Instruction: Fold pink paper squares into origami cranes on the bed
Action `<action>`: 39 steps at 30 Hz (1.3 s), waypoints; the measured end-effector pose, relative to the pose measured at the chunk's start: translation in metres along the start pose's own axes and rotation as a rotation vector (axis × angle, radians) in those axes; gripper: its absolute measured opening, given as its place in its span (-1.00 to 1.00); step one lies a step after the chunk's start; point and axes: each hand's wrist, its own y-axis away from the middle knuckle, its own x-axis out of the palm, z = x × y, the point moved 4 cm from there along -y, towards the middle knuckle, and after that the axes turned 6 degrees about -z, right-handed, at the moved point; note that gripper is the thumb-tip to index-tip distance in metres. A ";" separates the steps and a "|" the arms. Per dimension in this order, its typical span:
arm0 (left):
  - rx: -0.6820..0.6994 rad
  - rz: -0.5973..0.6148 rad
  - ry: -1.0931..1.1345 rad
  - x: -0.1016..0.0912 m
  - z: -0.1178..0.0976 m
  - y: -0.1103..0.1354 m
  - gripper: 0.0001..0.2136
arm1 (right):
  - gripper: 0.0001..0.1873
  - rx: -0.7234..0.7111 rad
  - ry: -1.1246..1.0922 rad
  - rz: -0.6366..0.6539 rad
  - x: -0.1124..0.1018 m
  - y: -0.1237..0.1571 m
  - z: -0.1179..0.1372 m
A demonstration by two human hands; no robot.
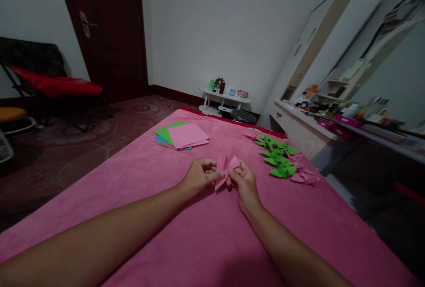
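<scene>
A folded pink origami paper (222,165) with pointed flaps is held between both hands above the pink cloth. My left hand (202,172) pinches its left side, thumb against the paper. On the other side, my right hand (243,180) is closed on the paper near its right flap. Beyond my left hand lies a stack of square sheets, with pink paper (189,134) on top and green paper (163,133) and blue edges showing under it. To the right sit several folded green paper pieces (279,158) and folded pink paper pieces (303,175), grouped together.
The pink cloth (159,234) covers the broad surface under my hands. A low white shelf (229,96) with small items stands by the far wall. At right is a cluttered dressing table (299,123); at left, a chair with a red seat (56,87) near a dark door (106,25).
</scene>
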 end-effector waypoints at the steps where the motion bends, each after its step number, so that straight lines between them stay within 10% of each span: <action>1: 0.031 0.023 0.005 0.002 -0.002 0.002 -0.75 | -0.64 0.019 -0.022 0.004 0.001 0.000 0.001; 22: 0.138 -0.095 -0.115 -0.001 -0.015 0.008 -0.73 | -0.61 -0.036 -0.001 0.023 0.007 0.006 0.013; 39: -0.055 -0.108 -0.059 -0.023 -0.003 -0.016 -0.59 | -0.45 0.029 0.254 -0.008 -0.001 -0.001 0.001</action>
